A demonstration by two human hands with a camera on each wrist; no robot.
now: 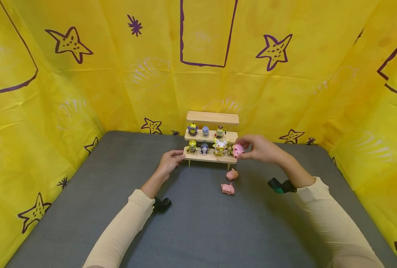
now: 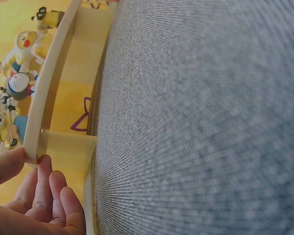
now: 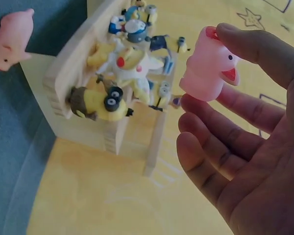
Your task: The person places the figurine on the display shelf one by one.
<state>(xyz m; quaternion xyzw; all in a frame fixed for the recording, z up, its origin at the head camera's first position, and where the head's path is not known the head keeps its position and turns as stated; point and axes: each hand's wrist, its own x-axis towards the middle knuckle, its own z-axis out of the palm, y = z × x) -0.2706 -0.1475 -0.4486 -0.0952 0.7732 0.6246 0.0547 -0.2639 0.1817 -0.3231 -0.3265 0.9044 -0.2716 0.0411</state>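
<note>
My right hand (image 1: 262,149) pinches a pink toy pig (image 3: 206,68) between thumb and fingers, at the right end of a three-tier wooden display stand (image 1: 210,158). In the right wrist view the pig is held upright, its red snout toward the palm. At the stand's left end, my left hand (image 1: 170,162) grips the lowest board, thumb on the edge and fingertips (image 2: 45,160) beneath. Several small yellow figurines, among them a white-eared figure (image 1: 220,146), stand on the lowest tier. Two more pink pigs lie in front of the stand, a nearer one (image 1: 227,189) and a farther one (image 1: 232,174).
Three figurines, one with a blue body (image 1: 205,131), stand on the middle tier under the top board (image 1: 213,117). The stand is near the back edge of a grey cloth-covered table (image 1: 198,223). Yellow patterned curtains (image 1: 118,93) enclose the back and sides.
</note>
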